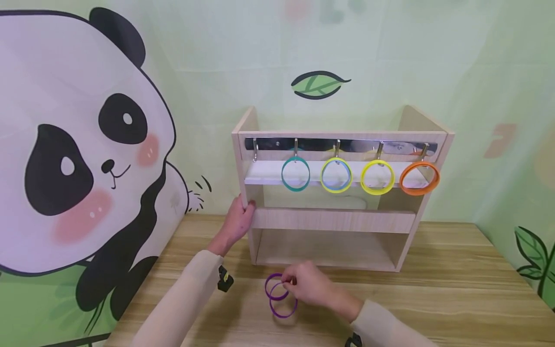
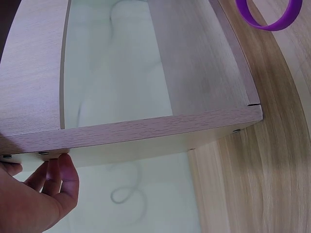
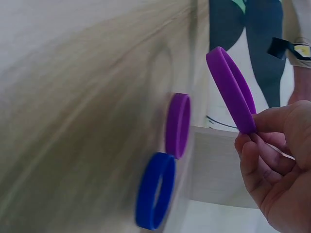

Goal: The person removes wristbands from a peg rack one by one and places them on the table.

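My right hand (image 1: pixel 313 285) pinches a purple silicone wristband (image 3: pixel 228 87) between thumb and fingertips, raised off the table in the right wrist view. Below it a second purple wristband (image 3: pixel 178 126) and a blue wristband (image 3: pixel 155 191) sit close together on the tabletop; the blue one cannot be made out in the head view. My left hand (image 1: pixel 236 221) holds the left side panel of a wooden rack (image 1: pixel 334 220), its bent fingertips against the panel in the left wrist view.
A metal hook strip (image 1: pixel 318 144) runs across the rack's top. From its hooks hang a teal wristband (image 1: pixel 284 180), yellow and light-blue ones together (image 1: pixel 323 183), a yellow one (image 1: pixel 363 183) and an orange one (image 1: pixel 419 192). The leftmost hook (image 1: pixel 255 150) is bare. Behind is a panda-print backdrop (image 1: pixel 208 120).
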Action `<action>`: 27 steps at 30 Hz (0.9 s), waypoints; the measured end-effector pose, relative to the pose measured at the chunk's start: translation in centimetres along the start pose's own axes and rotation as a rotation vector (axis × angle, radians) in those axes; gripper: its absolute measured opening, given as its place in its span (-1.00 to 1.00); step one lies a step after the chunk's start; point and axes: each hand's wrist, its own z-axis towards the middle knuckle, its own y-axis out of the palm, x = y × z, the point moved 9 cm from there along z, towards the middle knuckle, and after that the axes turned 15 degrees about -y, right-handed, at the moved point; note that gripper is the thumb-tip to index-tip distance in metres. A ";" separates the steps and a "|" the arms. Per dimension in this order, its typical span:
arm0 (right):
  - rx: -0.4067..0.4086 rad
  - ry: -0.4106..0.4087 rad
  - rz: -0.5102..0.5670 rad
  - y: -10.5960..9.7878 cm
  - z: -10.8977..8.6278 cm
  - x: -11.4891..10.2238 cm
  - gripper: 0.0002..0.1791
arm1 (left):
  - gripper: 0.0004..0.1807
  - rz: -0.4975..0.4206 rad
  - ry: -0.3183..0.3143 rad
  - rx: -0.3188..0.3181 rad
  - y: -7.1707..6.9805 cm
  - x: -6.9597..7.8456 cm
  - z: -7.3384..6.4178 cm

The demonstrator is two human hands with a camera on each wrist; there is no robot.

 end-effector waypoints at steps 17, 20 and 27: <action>-0.021 0.029 0.022 2.7 -0.6 1.7 -0.94 | -0.52 0.042 0.008 0.044 0.0 -1.4 0.9; -0.025 0.031 0.046 2.9 -0.6 1.7 -0.94 | -0.51 0.041 0.010 0.038 0.0 -1.5 1.0; -0.037 0.029 0.078 3.4 -0.6 1.4 -0.92 | -0.51 0.040 0.016 0.037 0.1 -1.6 1.1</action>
